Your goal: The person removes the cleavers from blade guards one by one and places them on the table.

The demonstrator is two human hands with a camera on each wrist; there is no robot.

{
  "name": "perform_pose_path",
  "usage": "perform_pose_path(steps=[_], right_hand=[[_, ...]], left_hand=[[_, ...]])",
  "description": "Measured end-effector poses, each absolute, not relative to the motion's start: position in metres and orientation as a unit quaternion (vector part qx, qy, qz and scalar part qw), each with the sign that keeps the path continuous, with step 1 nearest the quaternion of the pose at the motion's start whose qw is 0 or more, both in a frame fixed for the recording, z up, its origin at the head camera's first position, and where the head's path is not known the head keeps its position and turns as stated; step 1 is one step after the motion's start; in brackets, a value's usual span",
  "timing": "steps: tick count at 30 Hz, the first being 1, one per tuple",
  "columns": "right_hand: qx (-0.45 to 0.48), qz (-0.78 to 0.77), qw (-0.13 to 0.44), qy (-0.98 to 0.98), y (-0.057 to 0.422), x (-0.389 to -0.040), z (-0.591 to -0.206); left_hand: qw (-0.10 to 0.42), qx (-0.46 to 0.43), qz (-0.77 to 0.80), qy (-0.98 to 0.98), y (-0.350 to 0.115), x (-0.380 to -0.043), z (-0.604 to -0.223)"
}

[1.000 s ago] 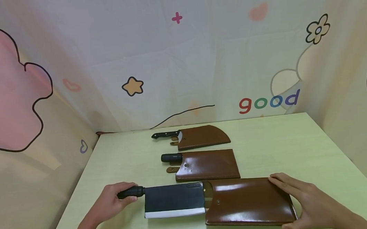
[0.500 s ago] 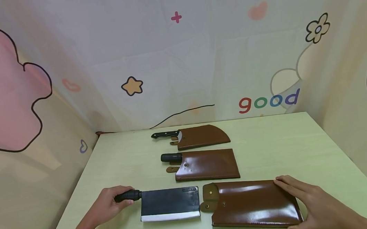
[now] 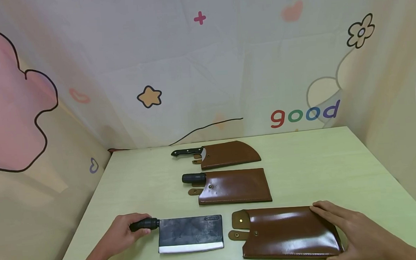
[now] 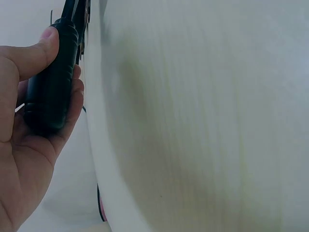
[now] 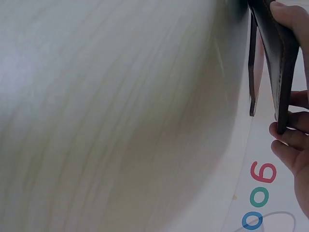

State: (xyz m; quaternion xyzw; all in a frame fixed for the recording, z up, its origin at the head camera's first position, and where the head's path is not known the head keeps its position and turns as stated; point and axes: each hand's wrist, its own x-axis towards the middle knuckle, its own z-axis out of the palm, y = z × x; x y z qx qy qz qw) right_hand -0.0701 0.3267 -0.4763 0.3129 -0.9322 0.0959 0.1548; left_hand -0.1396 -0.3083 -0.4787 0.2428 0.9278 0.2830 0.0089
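In the head view my left hand [image 3: 123,234] grips the black handle of a cleaver [image 3: 190,234], whose dark blade has a bright lower edge and points right. The left wrist view shows the thumb and fingers wrapped about that handle [image 4: 50,82]. My right hand [image 3: 358,232] holds the right end of a glossy brown leather sheath [image 3: 291,231], thumb at the near corner and fingers at the far one. A short gap parts the blade's tip from the sheath's mouth, where two tan straps stick out. The right wrist view has the sheath [image 5: 280,63] edge-on between thumb and fingers.
Behind them on the pale green table [image 3: 322,163] lies a sheathed cleaver [image 3: 235,186] with a black handle. Farther back rests a black-handled knife in a curved brown sheath [image 3: 230,154]. A printed cloth wall [image 3: 204,67] closes off the back and sides.
The cleaver's blade has come away from the sheath's mouth, moving left and slightly nearer. My right hand and the sheath have shifted a little right, so both straps now show.
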Motion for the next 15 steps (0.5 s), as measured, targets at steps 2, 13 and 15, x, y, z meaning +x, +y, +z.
perform_pose_path(steps=[2, 13, 15], right_hand=[[0.315, 0.089, 0.156, -0.932, 0.3268, -0.0705, -0.4777], [0.280, 0.081, 0.104, -0.951, 0.3231, -0.0689, -0.4802], [0.280, 0.073, 0.096, -0.953, 0.3226, -0.0689, -0.4811]], left_hand=[[0.012, 0.245, 0.281, 0.928, -0.3084, -0.1399, -0.4797], [0.037, 0.231, 0.243, 0.941, -0.3089, -0.1478, -0.4868], [0.038, 0.227, 0.237, 0.944, -0.3083, -0.1490, -0.4883]])
